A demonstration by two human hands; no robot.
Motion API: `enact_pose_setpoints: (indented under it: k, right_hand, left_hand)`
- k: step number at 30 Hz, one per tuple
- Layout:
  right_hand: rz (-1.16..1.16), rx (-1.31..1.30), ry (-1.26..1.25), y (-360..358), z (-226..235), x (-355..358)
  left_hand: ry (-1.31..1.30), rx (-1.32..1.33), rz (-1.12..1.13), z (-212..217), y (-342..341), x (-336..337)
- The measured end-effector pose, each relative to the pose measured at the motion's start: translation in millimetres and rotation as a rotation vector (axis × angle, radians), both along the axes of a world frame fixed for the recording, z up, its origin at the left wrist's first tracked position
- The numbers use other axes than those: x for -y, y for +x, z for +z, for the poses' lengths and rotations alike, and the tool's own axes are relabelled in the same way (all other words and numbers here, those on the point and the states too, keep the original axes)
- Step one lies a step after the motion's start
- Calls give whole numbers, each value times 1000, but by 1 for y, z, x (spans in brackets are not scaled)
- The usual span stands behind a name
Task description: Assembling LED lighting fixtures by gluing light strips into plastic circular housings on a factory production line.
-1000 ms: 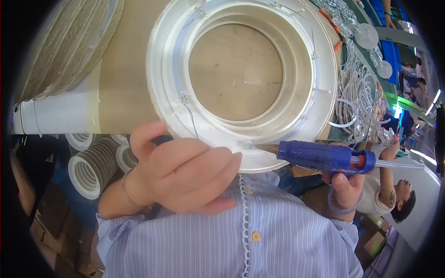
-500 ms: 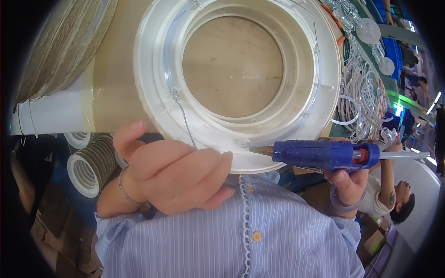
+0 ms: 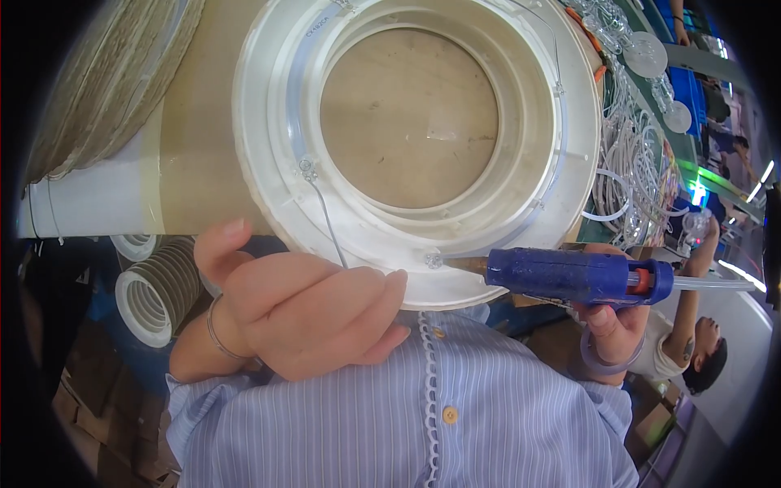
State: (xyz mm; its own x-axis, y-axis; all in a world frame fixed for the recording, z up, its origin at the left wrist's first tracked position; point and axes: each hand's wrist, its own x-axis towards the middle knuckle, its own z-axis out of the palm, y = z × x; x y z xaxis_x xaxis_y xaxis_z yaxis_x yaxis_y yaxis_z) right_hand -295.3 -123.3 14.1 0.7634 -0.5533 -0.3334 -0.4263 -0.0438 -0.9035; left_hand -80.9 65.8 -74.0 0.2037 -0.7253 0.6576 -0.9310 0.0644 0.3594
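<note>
A large white plastic ring [image 3: 268, 122] lies before me on a brown board, with clear tubing [image 3: 294, 114] and clear connectors set in its channel. My left hand [image 3: 305, 313] is curled over its near-left rim, index finger above and thumb below, little finger raised. Most of those fingertips are hidden. From a connector [image 3: 307, 167], a thin grey wire [image 3: 328, 220] runs down until this hand covers it. My right hand [image 3: 612, 317] is closed around a blue hot glue gun [image 3: 561, 275]. The gun's nozzle points left at a small clear connector [image 3: 434, 259] on the ring's near side.
Coils of clear tubing [image 3: 630, 154] and round clear pieces [image 3: 647, 54] lie at the right. Stacked rough-edged rings [image 3: 122, 89] stand at the far left. Below the board are more white rings [image 3: 150, 305]. Another person [image 3: 691, 350] is at the right.
The glue gun has shifted slightly right, so the connector at its nozzle shows more plainly. My left hand has barely moved. The other person's raised hand is higher.
</note>
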Motion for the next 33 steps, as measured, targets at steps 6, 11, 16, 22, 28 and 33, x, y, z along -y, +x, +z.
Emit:
enact_pose_setpoints:
  k: [6, 11, 16, 22, 28, 33]
  right_hand:
    - [-102, -39, 6, 6, 2, -6]
    - [-97, -35, 26, 8, 2, -7]
    - [-92, -18, -17, 14, 4, -9]
    - [38, 12, -283, 25, 2, -4]
    - [224, -9, -376, 32, 10, 3]
    - [253, -38, -211, 31, 25, -4]
  left_hand:
    - [5, 0, -3, -1, 1, -1]
    - [5, 2, -3, 0, 0, -2]
    - [-2, 11, -3, -1, 0, -2]
    - [-22, 22, 5, -1, 0, -2]
    - [0, 17, 3, -1, 2, -1]
    - [6, 47, -48, 7, 5, -4]
